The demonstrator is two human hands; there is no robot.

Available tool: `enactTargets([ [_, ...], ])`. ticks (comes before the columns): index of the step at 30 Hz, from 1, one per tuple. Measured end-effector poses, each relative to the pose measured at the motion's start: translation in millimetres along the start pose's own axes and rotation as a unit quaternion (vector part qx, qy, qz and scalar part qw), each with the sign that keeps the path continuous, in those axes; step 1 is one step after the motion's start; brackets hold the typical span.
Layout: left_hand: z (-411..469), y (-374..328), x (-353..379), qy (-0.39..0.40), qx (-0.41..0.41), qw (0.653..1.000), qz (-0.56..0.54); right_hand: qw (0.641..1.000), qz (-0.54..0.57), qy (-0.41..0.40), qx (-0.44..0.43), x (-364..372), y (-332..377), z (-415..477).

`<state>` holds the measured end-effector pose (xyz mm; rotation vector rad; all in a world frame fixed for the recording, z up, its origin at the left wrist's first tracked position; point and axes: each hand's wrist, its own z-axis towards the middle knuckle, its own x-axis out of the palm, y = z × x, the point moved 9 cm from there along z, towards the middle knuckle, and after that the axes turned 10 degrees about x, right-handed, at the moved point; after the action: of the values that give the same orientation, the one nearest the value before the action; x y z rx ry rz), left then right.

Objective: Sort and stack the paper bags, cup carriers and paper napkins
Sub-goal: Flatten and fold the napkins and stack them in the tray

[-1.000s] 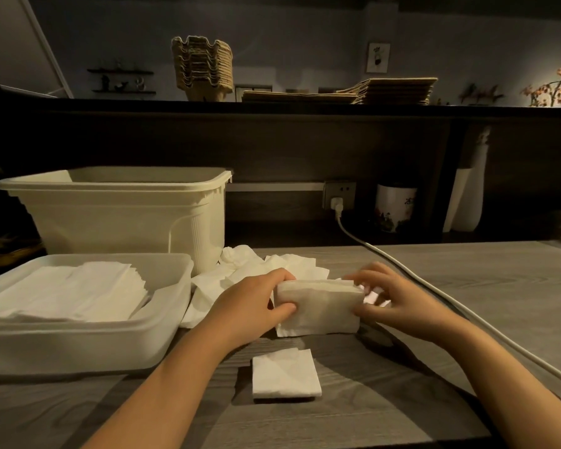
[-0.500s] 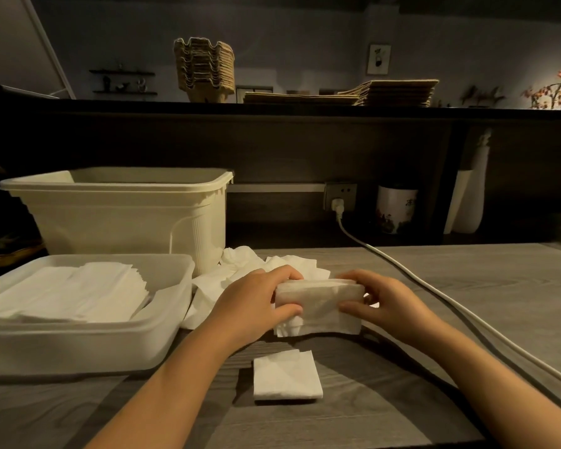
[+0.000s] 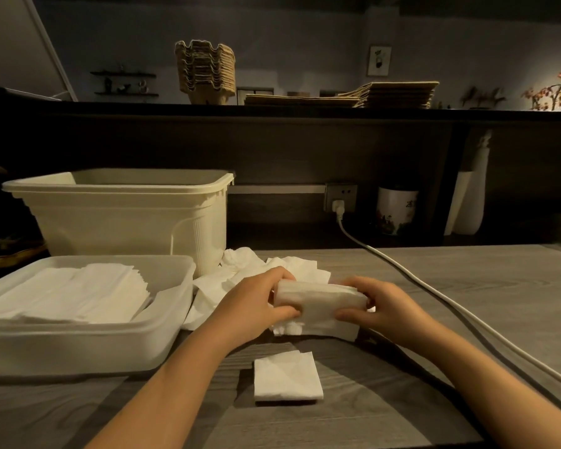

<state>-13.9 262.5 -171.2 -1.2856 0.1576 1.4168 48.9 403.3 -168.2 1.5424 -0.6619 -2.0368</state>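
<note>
Shows a napkin bundle (image 3: pixel 321 303) just right of the shallow tray (image 3: pixel 78 345), lifted off the table, long axis running left to right, away from the tray. Grips it at both short ends: left hand (image 3: pixel 253 306) curled round the end nearer the tray, right hand (image 3: pixel 382 306) pinching the far end. Puts the left hand nearer the tray, so probably calls for a leftward carry.

Contains, in the tray, a fanned stack of flat napkins (image 3: pixel 78 293), with bare floor at its right end. Sets a deep tub (image 3: pixel 127 222) directly behind the tray, contents hidden. Leaves a loose heap (image 3: pixel 240 264) right of the tray, behind the bundle, and one folded napkin (image 3: pixel 287 375) nearer the viewer. Places cup carriers (image 3: pixel 204 72) and paper bags (image 3: pixel 392 94) stacked on the shelf far behind the tray.
</note>
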Motion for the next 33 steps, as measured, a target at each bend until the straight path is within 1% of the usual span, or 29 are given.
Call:
enactTargets([
  [3, 1.2, 0.4, -9.2, -0.058, -0.015, 0.991, -0.118, 0.999, 0.031, 0.001, 0.026, -1.9, -2.5, 0.9],
  [5, 2.1, 1.6, -12.7, -0.096, -0.030, 0.978, -0.182, 0.997, 0.058, 0.023, 0.048, 1.5, -4.7, 0.7],
  [7, 1.8, 5.8, -11.9, -0.129, -0.053, 0.958, -0.249, 0.993, 0.076, 0.054, 0.067, 7.7, -5.9, -0.7],
  [9, 0.2, 12.2, -10.7, -0.160, -0.081, 0.933, -0.313, 0.991, 0.070, 0.082, 0.074, 14.7, -6.1, -1.0],
  [11, -0.8, 16.1, -10.6, -0.178, -0.097, 0.918, -0.340, 0.991, 0.062, 0.094, 0.076, 18.1, -6.7, -0.7],
  [15, -1.0, 13.1, -12.4, -0.195, -0.090, 0.907, -0.361, 0.983, 0.129, 0.102, 0.088, 18.8, -12.0, -1.6],
  [18, -0.5, 5.0, -14.4, -0.187, -0.053, 0.922, -0.336, 0.973, 0.167, 0.130, 0.088, 24.6, -6.9, -6.8],
  [20, -0.3, 0.6, -15.9, -0.183, -0.032, 0.930, -0.316, 0.975, 0.158, 0.129, 0.091, 25.9, -3.0, -8.1],
  [26, 2.6, -8.9, -12.8, -0.150, 0.014, 0.958, -0.244, 0.991, 0.093, 0.068, 0.066, 11.3, 21.4, 5.8],
  [29, 3.6, -5.8, -11.5, -0.151, 0.007, 0.955, -0.253, 0.997, -0.016, 0.054, 0.051, 15.0, 33.5, 18.7],
  [30, 3.6, -4.1, -12.1, -0.157, 0.003, 0.953, -0.260, 0.997, -0.034, 0.042, 0.046, 15.3, 35.4, 22.8],
  [31, 3.7, -0.7, -13.6, -0.166, -0.003, 0.948, -0.270, 0.998, -0.028, 0.025, 0.045, 14.3, 36.4, 25.2],
  [32, 3.1, 3.4, -15.7, -0.181, -0.011, 0.943, -0.278, 0.999, 0.007, 0.004, 0.048, 11.8, 32.4, 27.3],
  [33, 1.9, 8.7, -19.5, -0.202, -0.022, 0.940, -0.274, 0.995, 0.070, -0.027, 0.063, 6.9, 25.6, 27.9],
])
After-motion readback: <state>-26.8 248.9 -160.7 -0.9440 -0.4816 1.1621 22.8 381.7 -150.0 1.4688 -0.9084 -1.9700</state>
